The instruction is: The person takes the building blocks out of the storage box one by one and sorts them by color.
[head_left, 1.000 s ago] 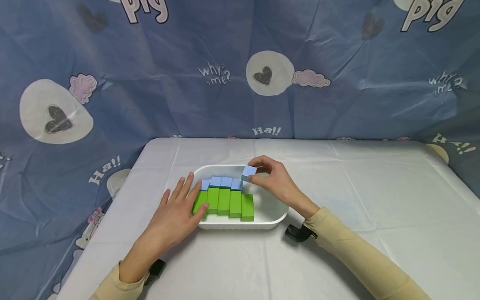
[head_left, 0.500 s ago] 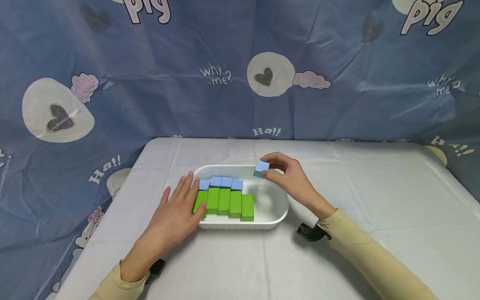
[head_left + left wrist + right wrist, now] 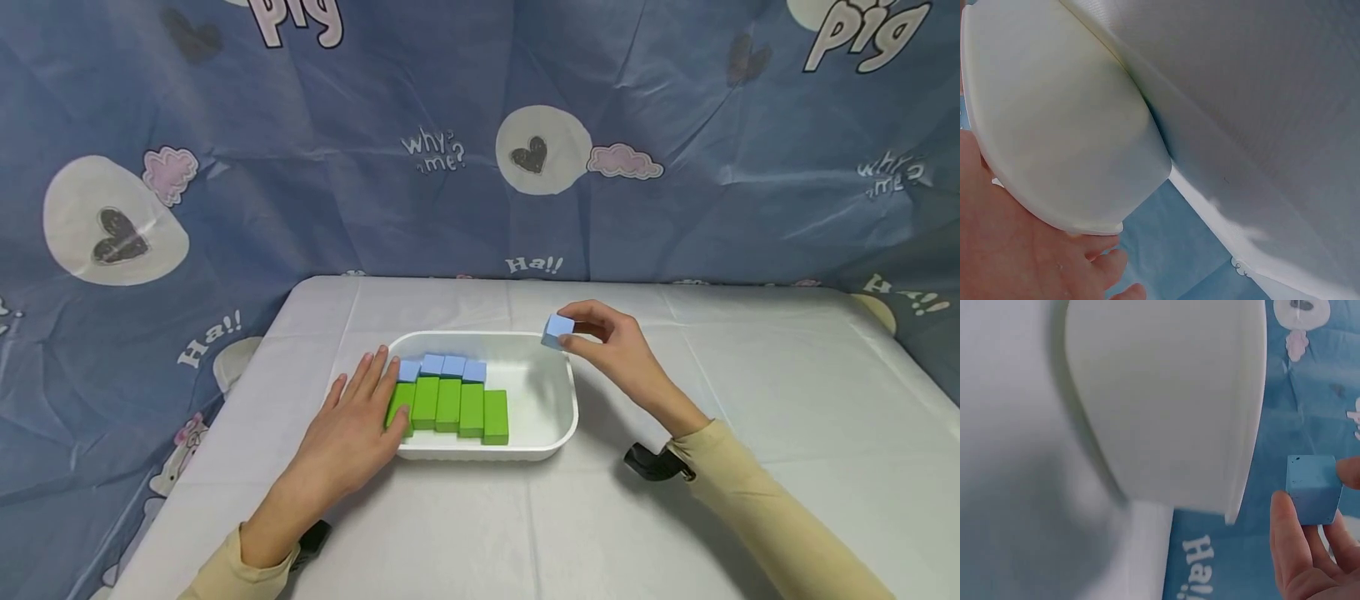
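Only the head view showed the rows of green blocks [image 3: 450, 407] and blue blocks [image 3: 442, 367] inside the white tray [image 3: 558, 433] on the desk [image 3: 675, 517]. The left hand [image 3: 352, 433] lay flat, fingers straight, against the tray's left rim. The right hand [image 3: 618, 346] pinched a blue cube [image 3: 558, 329] above the tray's far right corner. The backdrop [image 3: 225, 125] read "why me?", "Ha!!" and "pig".

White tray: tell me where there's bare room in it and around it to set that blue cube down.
Inside the white tray, the right half is bare, bordered by the green blocks and blue blocks. The table right of the tray is open. The tray's left half is crowded, with the left hand against it. The right hand holds the blue cube.
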A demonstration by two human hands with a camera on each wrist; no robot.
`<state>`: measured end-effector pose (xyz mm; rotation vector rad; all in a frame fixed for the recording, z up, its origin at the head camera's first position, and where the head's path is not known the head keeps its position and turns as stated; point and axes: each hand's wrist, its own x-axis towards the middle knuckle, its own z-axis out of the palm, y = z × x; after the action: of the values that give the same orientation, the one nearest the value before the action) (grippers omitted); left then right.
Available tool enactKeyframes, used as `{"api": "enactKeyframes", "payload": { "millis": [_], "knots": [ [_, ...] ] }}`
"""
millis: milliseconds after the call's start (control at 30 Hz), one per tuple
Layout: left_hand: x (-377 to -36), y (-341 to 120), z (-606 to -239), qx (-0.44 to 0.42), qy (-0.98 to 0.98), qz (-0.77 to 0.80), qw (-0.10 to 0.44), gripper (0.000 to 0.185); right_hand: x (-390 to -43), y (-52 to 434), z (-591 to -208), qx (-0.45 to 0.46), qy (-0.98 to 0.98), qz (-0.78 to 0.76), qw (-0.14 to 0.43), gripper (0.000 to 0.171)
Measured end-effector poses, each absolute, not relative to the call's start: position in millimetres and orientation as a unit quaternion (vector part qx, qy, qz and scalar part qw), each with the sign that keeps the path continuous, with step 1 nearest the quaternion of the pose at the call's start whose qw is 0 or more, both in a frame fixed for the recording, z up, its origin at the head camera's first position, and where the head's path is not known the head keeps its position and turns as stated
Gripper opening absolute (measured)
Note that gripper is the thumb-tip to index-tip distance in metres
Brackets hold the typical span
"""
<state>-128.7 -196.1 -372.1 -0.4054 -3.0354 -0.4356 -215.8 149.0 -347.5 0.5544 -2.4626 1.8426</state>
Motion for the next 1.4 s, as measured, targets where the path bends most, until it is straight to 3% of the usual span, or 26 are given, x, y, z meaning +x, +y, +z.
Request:
{"api": "enactKeyframes", "payload": {
  "millis": [233,633,1400],
  "knots": [
    [-128.5,-195.6,-372.9,-0.129,-0.981,-0.145,0.025,0.064,-221.1,170.5,-351.6,0.162,-0.799,0.579,0.014,0.031],
    [-128.2,-194.6,-372.1,-0.125,-0.981,-0.149,0.024,0.063,-227.6,202.0,-366.3,0.121,-0.807,0.576,-0.037,0.038],
    [-127.8,-193.8,-373.1,-0.121,-0.981,-0.152,0.03,0.061,-240.2,226.8,-395.2,0.186,-0.816,0.528,-0.141,0.042]
  ]
}}
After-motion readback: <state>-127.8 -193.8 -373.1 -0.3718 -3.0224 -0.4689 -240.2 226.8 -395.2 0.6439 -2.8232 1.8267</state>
